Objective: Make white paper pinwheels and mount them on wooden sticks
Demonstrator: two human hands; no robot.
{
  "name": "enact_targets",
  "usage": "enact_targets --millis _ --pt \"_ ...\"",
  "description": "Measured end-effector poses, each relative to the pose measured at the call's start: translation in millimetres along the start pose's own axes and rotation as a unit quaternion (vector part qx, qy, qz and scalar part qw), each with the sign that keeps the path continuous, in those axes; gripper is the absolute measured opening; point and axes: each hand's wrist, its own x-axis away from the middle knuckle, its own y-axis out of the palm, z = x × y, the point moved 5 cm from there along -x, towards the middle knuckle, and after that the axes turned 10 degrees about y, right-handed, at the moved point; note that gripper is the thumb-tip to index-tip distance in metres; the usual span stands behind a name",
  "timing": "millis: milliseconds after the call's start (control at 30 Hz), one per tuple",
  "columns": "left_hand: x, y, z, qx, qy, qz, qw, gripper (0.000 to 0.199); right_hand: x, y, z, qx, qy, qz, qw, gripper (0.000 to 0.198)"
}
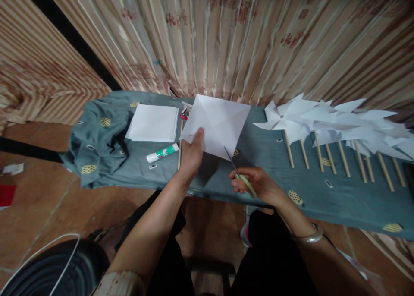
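A creased square sheet of white paper point(220, 119) is held above the cloth by my left hand point(193, 151), thumb on top and the other fingers hidden beneath. My right hand point(250, 181) is closed round the light green handles of a pair of scissors point(247, 184). The blades reach the sheet's lower right corner, pointing in toward its middle. Behind my left wrist a thin wooden stick point(180, 151) lies on the cloth, near a green and white glue stick point(162, 152). A small red item point(185, 113) with shiny bits sits partly behind the sheet.
A stack of white paper point(153, 122) lies at the left of the grey-green cloth point(213, 184). Several white paper pinwheels point(304, 117) on wooden sticks overlap along the right. A pleated curtain point(220, 41) hangs behind. A dark round bin point(61, 270) stands on the floor, lower left.
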Motion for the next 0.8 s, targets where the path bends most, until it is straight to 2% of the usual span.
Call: enact_targets --millis 100,400,800 --pt "-0.6 -2.1 0.9 -0.01 0.02 0.005 1.0 0.043 0.2 0.7 -1.1 -0.016 0.01 0.005 1.0 0.051" --pt "-0.3 -2.4 0.3 -0.003 0.023 0.014 1.0 0.039 -0.1 0.4 -2.4 -0.022 0.02 0.013 0.999 0.051" --pt "1.1 -0.9 -0.2 -0.006 0.034 0.002 0.999 0.035 -1.9 -1.5 0.9 -0.021 0.001 0.026 0.999 0.047"
